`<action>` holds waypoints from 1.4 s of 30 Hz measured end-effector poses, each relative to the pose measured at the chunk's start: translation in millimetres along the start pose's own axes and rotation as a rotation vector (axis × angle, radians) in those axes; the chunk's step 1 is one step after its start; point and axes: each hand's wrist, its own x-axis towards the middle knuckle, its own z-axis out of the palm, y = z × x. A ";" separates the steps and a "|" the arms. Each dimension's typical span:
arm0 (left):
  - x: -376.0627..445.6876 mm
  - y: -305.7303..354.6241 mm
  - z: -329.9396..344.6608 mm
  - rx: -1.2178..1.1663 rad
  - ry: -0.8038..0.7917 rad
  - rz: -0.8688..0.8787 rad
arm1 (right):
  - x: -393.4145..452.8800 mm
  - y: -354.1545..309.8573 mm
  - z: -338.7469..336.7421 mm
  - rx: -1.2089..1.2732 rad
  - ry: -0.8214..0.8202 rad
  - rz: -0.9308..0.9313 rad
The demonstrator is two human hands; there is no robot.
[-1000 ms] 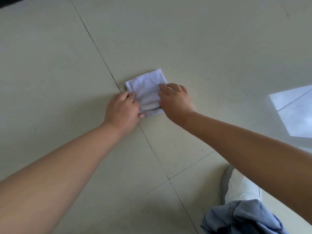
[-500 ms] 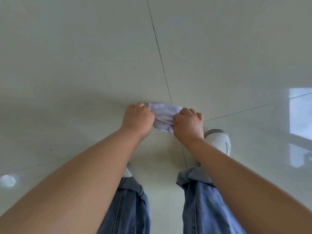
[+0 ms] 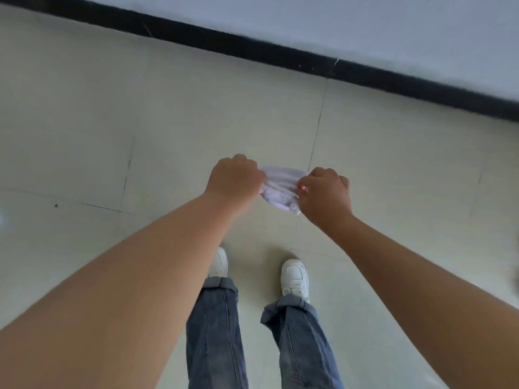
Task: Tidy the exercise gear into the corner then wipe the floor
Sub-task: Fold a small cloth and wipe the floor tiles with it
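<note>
Between the curled fingers of the left hand and right hand, both clenched on it, hangs a small bunched white cloth; light, limp, unbreakable; best gripped by its gathered ends.

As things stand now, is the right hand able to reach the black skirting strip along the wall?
Probably not: the right hand and left hand both grip the bunched white cloth, and bare floor tiles separate it from the black skirting strip.

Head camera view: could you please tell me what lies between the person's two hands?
In the head view, a bunched white cloth spans the gap, gripped by the left hand and the right hand, held above the pale tiled floor.
</note>
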 end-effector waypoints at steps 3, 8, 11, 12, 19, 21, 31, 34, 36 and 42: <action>-44.7 -30.7 -48.9 -0.036 0.113 -0.138 | -12.9 -43.9 -70.3 -0.040 0.056 -0.135; -166.2 -81.2 -122.3 -0.176 0.224 -0.361 | -54.7 -147.9 -147.0 -0.148 0.116 -0.440; -240.8 -108.5 -130.0 -0.278 0.210 -0.571 | -91.7 -218.2 -167.3 -0.234 0.110 -0.614; -269.9 -115.3 -133.4 -0.283 0.229 -0.619 | -105.4 -242.1 -170.9 -0.267 0.105 -0.674; -463.1 -145.7 -103.5 -0.489 0.301 -0.984 | -217.5 -418.9 -153.5 -0.525 0.070 -1.069; -518.2 -152.7 -85.4 -0.548 0.331 -1.087 | -255.9 -468.1 -135.7 -0.589 0.045 -1.167; -763.3 -209.0 -29.6 -0.711 0.342 -1.316 | -408.9 -675.3 -56.4 -0.613 -0.093 -1.464; -808.2 -243.7 -25.2 -0.656 0.321 -1.341 | -424.1 -730.7 -46.8 -0.609 -0.143 -1.458; -826.7 -276.5 -21.3 -0.617 0.302 -1.337 | -425.4 -769.6 -42.6 -0.590 -0.146 -1.457; -859.5 -426.5 -11.0 -0.517 0.240 -1.258 | -384.3 -907.1 -39.9 -0.518 -0.071 -1.445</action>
